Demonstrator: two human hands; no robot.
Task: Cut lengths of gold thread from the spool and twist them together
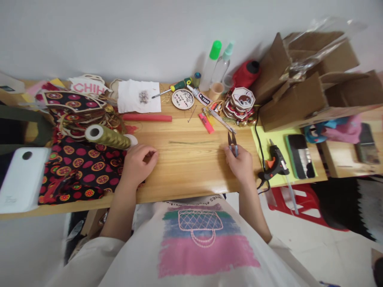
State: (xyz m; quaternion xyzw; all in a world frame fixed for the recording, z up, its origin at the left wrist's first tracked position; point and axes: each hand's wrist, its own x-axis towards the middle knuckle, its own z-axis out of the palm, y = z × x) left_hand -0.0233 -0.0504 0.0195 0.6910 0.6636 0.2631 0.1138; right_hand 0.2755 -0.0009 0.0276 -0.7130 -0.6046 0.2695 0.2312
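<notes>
Near the front edge of the table (191, 171), the left hand (140, 161) is loosely curled, a gap left between thumb and fingers; whether anything is held there cannot be told. In the right hand (240, 161) the snips (233, 150) are gripped by bent fingers, their blades parted and pointed away from the body. For good handling, the handles are best held steady, the tips kept clear of bare skin and the thin cord (191, 143) left unkinked. The cord is laid crosswise, between and slightly beyond the hands, touched by neither; its right end is placed near the snips. Just beyond the left hand lies the spool (109, 137); farther off, the red stick (149, 118) and screwdriver (181, 84) are set down.
</notes>
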